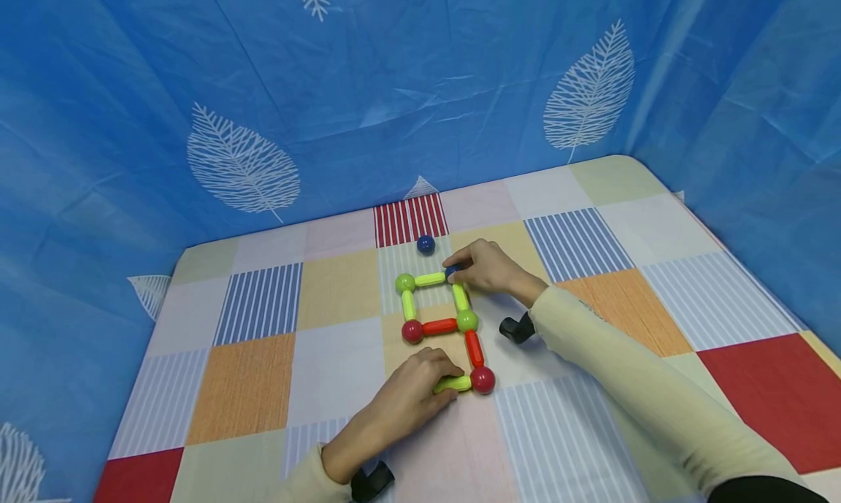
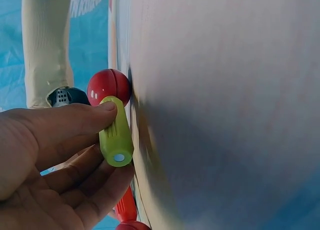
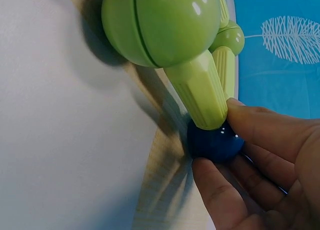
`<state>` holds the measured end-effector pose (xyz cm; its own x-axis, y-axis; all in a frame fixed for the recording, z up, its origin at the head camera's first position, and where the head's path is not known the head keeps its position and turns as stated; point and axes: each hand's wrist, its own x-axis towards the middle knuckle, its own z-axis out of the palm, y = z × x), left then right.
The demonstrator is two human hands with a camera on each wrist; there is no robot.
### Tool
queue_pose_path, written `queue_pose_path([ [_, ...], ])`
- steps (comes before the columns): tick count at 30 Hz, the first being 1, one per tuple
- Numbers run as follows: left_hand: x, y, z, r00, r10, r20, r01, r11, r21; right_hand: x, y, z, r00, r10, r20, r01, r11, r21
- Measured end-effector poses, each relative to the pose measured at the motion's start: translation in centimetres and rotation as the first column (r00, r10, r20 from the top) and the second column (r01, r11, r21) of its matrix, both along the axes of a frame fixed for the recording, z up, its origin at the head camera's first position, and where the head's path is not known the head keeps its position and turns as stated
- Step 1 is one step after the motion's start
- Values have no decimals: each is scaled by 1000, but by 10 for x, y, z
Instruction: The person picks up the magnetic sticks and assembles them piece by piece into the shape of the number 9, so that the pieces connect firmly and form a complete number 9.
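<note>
A magnetic ball-and-rod figure lies on the patchwork cloth. My left hand [image 1: 410,392] pinches a yellow-green rod [image 2: 115,135] between thumb and fingers; its far end meets a red ball [image 1: 482,379]. From that ball a red rod [image 1: 474,350] runs up to a green ball [image 1: 467,320]. At the far right corner my right hand [image 1: 489,267] grips a blue ball [image 3: 212,144], partly hidden in the head view, with yellow-green rods joined to it. Another green ball [image 1: 405,283] and a red ball [image 1: 412,332] form the square's left corners. A red rod [image 1: 440,327] makes its near side.
Just beyond the square sits a separate blue ball [image 1: 425,244]. Black wrist-camera mounts [image 1: 517,328] show beside both wrists. The patchwork cloth [image 1: 342,291] meets blue leaf-printed sheeting [image 1: 394,87] at the back and sides.
</note>
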<state>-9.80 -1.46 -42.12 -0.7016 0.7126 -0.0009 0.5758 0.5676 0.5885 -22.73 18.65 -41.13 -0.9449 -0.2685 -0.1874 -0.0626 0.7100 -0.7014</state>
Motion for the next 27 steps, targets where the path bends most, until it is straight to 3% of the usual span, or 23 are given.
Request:
queue_pose_path([
  [11, 6, -1, 1, 998, 44, -38, -45, 999, -28, 1, 0, 0, 1000, -6, 2, 6, 1000, -8],
  [22, 9, -3, 6, 991, 63, -119, -67, 997, -24, 1, 0, 1, 1000, -9, 11, 9, 1000, -12],
  [27, 5, -3, 12, 993, 95, -75, -96, 995, -14, 0, 0, -1, 1000, -7, 8, 7, 1000, -12],
])
